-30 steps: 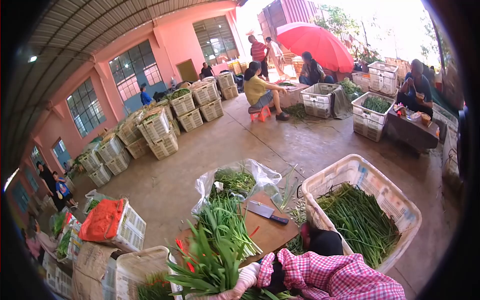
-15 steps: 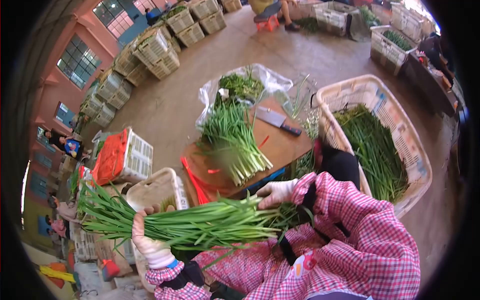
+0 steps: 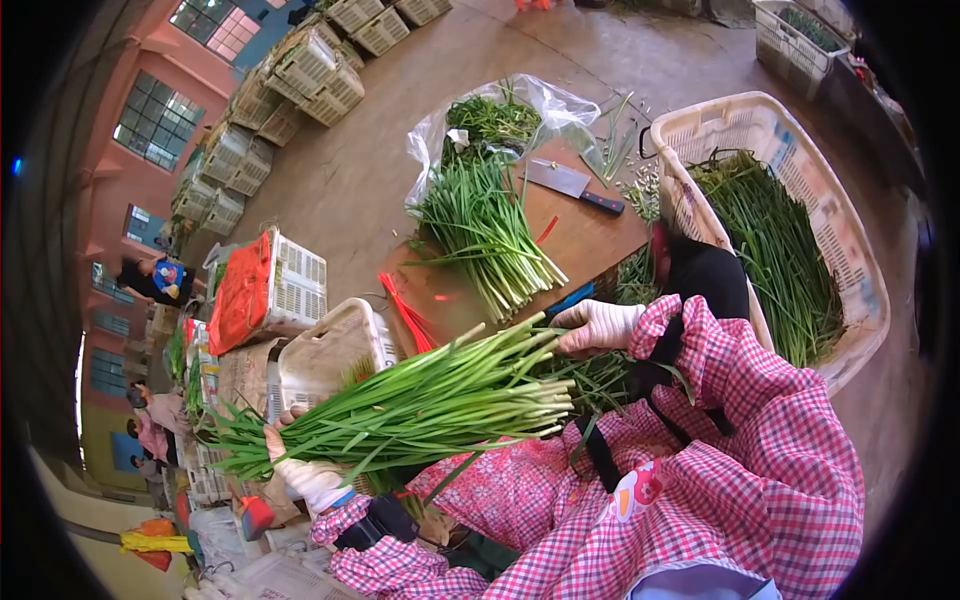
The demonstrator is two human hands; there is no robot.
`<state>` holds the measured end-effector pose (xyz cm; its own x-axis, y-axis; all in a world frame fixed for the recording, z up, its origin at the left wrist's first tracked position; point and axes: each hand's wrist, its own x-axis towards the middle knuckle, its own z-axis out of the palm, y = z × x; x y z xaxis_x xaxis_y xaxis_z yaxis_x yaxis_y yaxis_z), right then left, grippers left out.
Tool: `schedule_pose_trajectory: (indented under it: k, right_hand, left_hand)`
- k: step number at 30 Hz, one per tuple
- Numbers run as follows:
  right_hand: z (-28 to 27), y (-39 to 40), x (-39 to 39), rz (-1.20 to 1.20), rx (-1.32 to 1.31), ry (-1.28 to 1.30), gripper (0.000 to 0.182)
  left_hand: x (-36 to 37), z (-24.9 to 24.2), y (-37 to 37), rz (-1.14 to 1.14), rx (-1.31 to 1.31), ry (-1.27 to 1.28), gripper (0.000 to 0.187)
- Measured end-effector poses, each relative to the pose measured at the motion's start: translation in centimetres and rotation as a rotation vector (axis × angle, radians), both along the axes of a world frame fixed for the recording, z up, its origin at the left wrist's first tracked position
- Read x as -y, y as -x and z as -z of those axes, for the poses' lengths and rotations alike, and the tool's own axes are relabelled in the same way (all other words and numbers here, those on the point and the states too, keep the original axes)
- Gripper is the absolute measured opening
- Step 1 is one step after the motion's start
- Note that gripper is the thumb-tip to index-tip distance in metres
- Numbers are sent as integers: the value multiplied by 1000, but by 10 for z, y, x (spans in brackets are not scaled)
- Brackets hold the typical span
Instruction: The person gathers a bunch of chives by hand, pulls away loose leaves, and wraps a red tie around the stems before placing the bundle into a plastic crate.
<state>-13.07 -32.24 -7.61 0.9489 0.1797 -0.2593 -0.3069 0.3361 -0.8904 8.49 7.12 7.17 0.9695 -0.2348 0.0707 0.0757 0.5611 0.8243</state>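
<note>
A large bunch of long green stalks [image 3: 420,405] lies across my lap, its pale cut ends to the right. My left hand [image 3: 300,465], in a whitish covering, grips the bunch near its leafy end. At the stalk ends is my right hand [image 3: 598,327], its fingers closed around the upper edge; what exactly they pinch is hard to make out. Beyond, a second pile of green stalks [image 3: 485,235] rests on the brown board [image 3: 600,245]. A cleaver [image 3: 575,185] with a dark handle lies flat on that board, near red strips [image 3: 408,315].
To the right stands a big white basket [image 3: 840,240] of greens. A clear plastic bag [image 3: 555,105] with greens is behind the board. Left are an empty-looking white basket [image 3: 325,350], a crate with a red cover [image 3: 243,300] and stacked crates [image 3: 325,85]. People are at the far left.
The bunch now slants, its cut ends raised and more fully in view at the right. My right hand has moved slightly up and right. The whole view has shifted.
</note>
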Motion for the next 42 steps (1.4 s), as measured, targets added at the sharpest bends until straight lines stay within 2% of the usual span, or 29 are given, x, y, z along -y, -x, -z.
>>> schedule_pose_trajectory:
  k: [2, 4, 6, 7, 9, 12, 14, 16, 18, 19, 20, 23, 24, 26, 28, 30, 32, 34, 36, 38, 40, 42]
  right_hand:
    - [-7, 5, -4, -33, 266, 442, 47]
    - [-29, 8, -9, -202, 192, 602, 47]
    - [-34, 2, -15, -414, 137, 839, 43]
    - [-40, 4, -16, -440, 132, 953, 37]
    - [-31, 3, -11, -452, 135, 984, 39]
    - [-26, 8, 4, -429, 149, 980, 38]
    - [-29, 13, 13, -465, 141, 1081, 38]
    - [-41, 20, 22, -426, 115, 1041, 37]
    - [-50, 23, 31, -453, 66, 1231, 38]
    - [-47, 25, 37, -482, 96, 1433, 37]
    - [-36, 30, 48, -461, 62, 1446, 38]
    - [-47, 47, 70, -448, 32, 1504, 35]
    - [-52, 52, 72, -369, 38, 1431, 34]
    - [-57, 55, 68, -288, 52, 1348, 33]
    - [-58, 57, 62, -290, 87, 1519, 31]
    - [-41, 66, 69, -252, 104, 1573, 28]
    - [-34, 74, 83, -289, -108, 1733, 26]
    - [-36, 89, 88, -147, -114, 1798, 25]
    - [-42, 95, 76, -120, -56, 1804, 27]
    - [-44, 95, 41, -471, 58, 1593, 35]
    - [-51, 94, 4, -791, 169, 1353, 49]
    - [-65, 98, -25, -572, 546, 1347, 57]
  left_hand:
    - [-2, 4, -4, 34, -7, 51, 30]
    - [-1, 8, -9, -157, -97, 44, 29]
    - [-2, 21, -11, -105, -34, 7, 27]
    - [-1, 26, -14, -148, -95, 12, 27]
    - [-2, 35, -20, -175, -208, 70, 25]
    - [1, 41, -16, -222, -236, -10, 27]
    - [-5, 46, -22, -179, -228, 26, 27]
    - [4, 39, -18, -297, -310, 99, 27]
    - [-14, 55, -35, -249, -274, 128, 27]
    - [-21, 57, -38, -200, -236, 155, 28]
    - [-30, 56, -40, -200, -233, 153, 28]
    - [-28, 29, -27, -427, -363, 131, 31]
    - [-37, 34, -33, -433, -357, 128, 31]
    - [-71, 63, -61, -552, -211, 165, 46]
    - [-85, 69, -70, -522, -225, 202, 46]
    - [-46, 42, -40, -621, -241, 254, 45]
    - [-53, 40, -44, -682, -280, 327, 42]
    - [-73, 47, -53, -776, -250, 244, 41]
    - [-64, 32, -40, -760, -264, 153, 40]
    - [-39, 15, -26, -853, -274, 124, 41]
    - [-53, 23, -42, -868, -279, 95, 41]
    - [-69, 37, -57, -722, -228, 195, 40]
